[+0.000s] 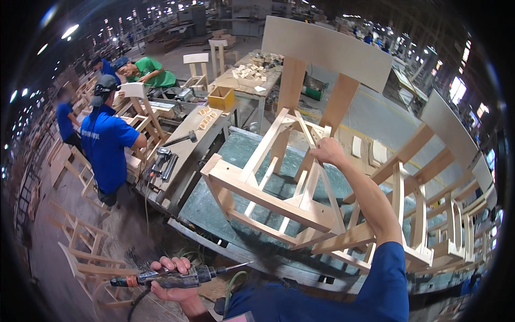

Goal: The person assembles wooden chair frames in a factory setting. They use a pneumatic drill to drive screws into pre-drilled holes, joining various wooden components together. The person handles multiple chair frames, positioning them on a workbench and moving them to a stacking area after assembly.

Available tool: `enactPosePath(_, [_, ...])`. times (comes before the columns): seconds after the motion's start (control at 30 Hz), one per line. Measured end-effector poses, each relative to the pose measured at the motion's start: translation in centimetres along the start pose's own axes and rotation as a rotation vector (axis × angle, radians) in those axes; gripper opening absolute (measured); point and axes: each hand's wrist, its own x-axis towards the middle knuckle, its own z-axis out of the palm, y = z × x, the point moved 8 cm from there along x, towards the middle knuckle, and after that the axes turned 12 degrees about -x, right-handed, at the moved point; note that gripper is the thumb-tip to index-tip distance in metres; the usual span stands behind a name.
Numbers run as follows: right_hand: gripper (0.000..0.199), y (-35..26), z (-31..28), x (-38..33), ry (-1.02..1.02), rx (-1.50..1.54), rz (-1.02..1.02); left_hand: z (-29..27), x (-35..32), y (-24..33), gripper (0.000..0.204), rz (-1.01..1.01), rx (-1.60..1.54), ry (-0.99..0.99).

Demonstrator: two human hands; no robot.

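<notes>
We had a bare wooden chair frame (pixel 268 193) on the green-topped table (pixel 196 206), standing on its legs with its open seat facing up. Its front rail was toward us, and its long axis climbed from the legs, up two broad posts, to the curved backrest panel (pixel 327 51) on the far side. Our right hand (pixel 328 151), arm stretched out, had its fingers curled round the frame at the right side of the seat, close to a back post. Our left hand (pixel 179 294) was wrapped round a straight-bodied power screwdriver (pixel 196 275) just off the table's near edge; the tool lay crosswise, its thin bit pointing right and its orange-red end left.

More chair frames (pixel 401 188) stood in a row to the right. Across a gap on the left, a second table (pixel 185 166) carried a mallet (pixel 182 138), a nail gun (pixel 162 162) and a yellow box (pixel 221 98). Beyond it a co-worker in a blue shirt (pixel 110 147) and another in green (pixel 153 72) bent to their chairs in a wide, dim workshop dotted with lamps.
</notes>
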Motion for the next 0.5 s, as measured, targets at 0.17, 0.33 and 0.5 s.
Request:
enactPosePath(0.17, [0.032,1.5,0.5,0.0,0.014,0.056,0.02,-0.2,1.2,-2.1,0.043,-0.066,-0.014,-0.03])
enactPosePath(0.33, [0.032,0.9,0.5,0.0,-0.029,0.07,0.01,-0.1,1.9,-3.3,0.044,-0.11,0.013,-0.026])
enactPosePath(0.5, [0.033,1.2,0.8,0.3,-0.043,0.096,0.011,-0.5,2.3,-4.1,0.044,-0.128,0.01,0.034])
